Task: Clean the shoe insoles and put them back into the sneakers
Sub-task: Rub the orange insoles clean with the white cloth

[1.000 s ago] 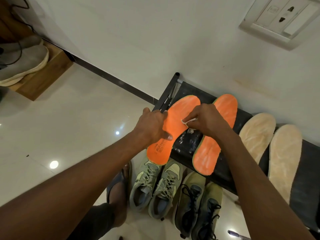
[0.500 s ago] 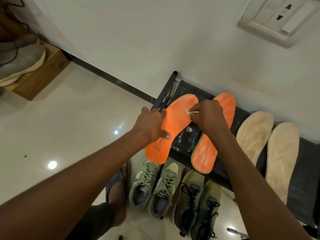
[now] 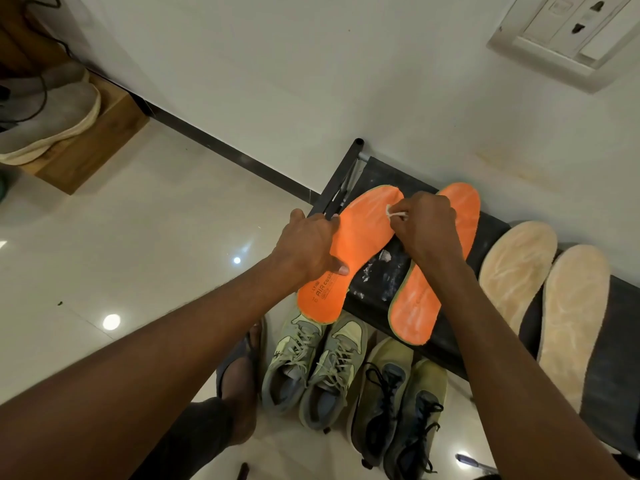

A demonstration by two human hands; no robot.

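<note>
- We count four insoles on the black rack [image 3: 381, 178]: two orange, two beige [image 3: 512, 268].
- Our left hand [image 3: 306, 245] pins the left orange insole [image 3: 360, 237], thumb curled onto it.
- Our right hand [image 3: 427, 230] pinches a white cloth [image 3: 393, 213] against that insole's toe.
- Four sneakers [image 3: 332, 368] stand below the rack.

I count two orange insoles [image 3: 363, 244] and two beige insoles [image 3: 516, 271] on my counter [image 3: 381, 282]. Below it stand four sneakers: two grey-green sneakers [image 3: 311, 362], two olive sneakers [image 3: 398, 403]. One white wipe [image 3: 394, 213].
</note>
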